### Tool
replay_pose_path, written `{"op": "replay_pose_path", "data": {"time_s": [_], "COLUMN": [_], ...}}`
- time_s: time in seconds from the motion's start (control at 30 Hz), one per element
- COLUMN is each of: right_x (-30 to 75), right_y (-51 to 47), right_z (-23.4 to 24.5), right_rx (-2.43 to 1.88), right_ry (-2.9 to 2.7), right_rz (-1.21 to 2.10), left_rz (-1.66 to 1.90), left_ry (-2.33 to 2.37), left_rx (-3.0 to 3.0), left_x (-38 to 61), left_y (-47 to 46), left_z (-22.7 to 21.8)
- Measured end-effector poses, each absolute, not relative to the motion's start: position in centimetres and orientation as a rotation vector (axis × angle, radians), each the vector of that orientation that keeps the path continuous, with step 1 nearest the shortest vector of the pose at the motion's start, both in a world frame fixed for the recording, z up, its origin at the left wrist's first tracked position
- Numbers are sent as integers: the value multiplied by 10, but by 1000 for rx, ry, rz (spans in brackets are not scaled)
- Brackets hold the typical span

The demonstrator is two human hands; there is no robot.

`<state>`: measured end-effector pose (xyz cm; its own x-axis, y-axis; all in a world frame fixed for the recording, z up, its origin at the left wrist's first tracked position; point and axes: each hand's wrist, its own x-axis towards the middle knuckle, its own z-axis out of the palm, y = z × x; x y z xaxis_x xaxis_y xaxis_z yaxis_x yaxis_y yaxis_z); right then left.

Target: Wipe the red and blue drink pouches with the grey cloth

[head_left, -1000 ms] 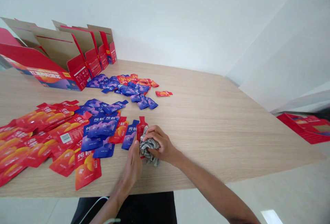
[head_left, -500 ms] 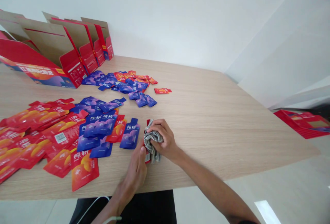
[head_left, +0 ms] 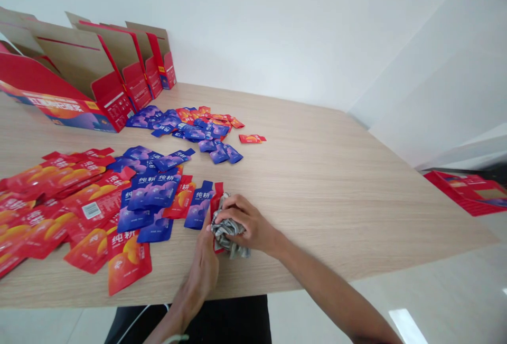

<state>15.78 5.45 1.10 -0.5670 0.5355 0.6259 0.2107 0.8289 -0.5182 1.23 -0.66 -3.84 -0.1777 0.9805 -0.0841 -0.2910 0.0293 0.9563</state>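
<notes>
My right hand [head_left: 249,225] is closed around a crumpled grey cloth [head_left: 227,232] and presses it onto a red pouch [head_left: 216,204] lying on the wooden table [head_left: 336,191]. My left hand [head_left: 206,265] lies beside it with its fingers stretched out, its fingertips on the lower edge of that red pouch. A blue pouch [head_left: 200,204] lies just to the left. Most of the red pouch is hidden under the cloth and my hands.
Red pouches [head_left: 59,201] and blue pouches [head_left: 152,193] are spread over the left of the table, with another cluster [head_left: 198,127] further back. Open red cardboard boxes [head_left: 79,85] stand at the back left. A red flattened box [head_left: 467,191] lies off the table at right.
The right hand with the cloth has slid to the left and down over the red pouch. The left hand stays by the pouch's lower edge.
</notes>
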Motion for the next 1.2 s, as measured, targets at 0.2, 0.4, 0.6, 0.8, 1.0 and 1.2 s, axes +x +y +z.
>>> {"op": "replay_pose_path", "data": {"time_s": [0.2,0.4,0.6,0.8,1.0,1.2], "right_x": [158,160,165,165,160,160], "right_y": [54,54,60,60,54,52], "right_z": [5,12,20,19,13,11], "right_rx": [-404,-540,-687,-649,-432,-340], "right_ry": [-2503,-2269,-1989,-2012,-2476,-2585], "right_rz": [427,355,349,381,336,254], "left_rz": [1585,1429,1288,1311,1499,1529], "left_ry": [1176,1135,1041,1097,1094,1094], "left_rx": [615,823,1060,1054,732,621], "left_x": [14,9,11,11,14,14], "left_y": [-2,-5,-8,-10,-2,-1], "left_z": [-36,-44,-37,-39,-32,-29]}}
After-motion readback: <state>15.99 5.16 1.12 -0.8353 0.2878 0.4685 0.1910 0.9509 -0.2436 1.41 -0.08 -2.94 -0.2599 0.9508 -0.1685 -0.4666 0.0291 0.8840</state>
